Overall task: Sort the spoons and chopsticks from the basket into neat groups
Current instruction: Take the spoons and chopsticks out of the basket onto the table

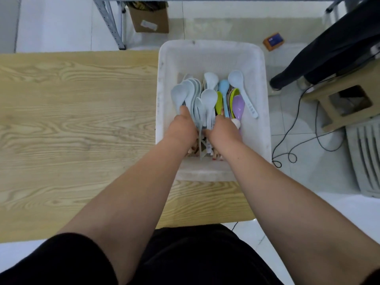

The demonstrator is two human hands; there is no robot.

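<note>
We have both hands down in the white basket (265, 103) at the right end of the bench (72, 120). The pale spoons (191, 89) lie bowls away, handles toward us, so their long axis runs straight out from our wrists. Our left hand (183, 124) curls its fingers round their handles. Our right hand (223, 130) buries its fingers beside the coloured spoons (224, 95), and we cannot tell its hold. The chopsticks (217, 156) lie beneath both hands, by the near wall.

Both forearms are extending forward; left hand (182, 127) is gripping pale spoons (186, 89), right hand (223, 130) is curling close beside it, fingers hidden.
</note>
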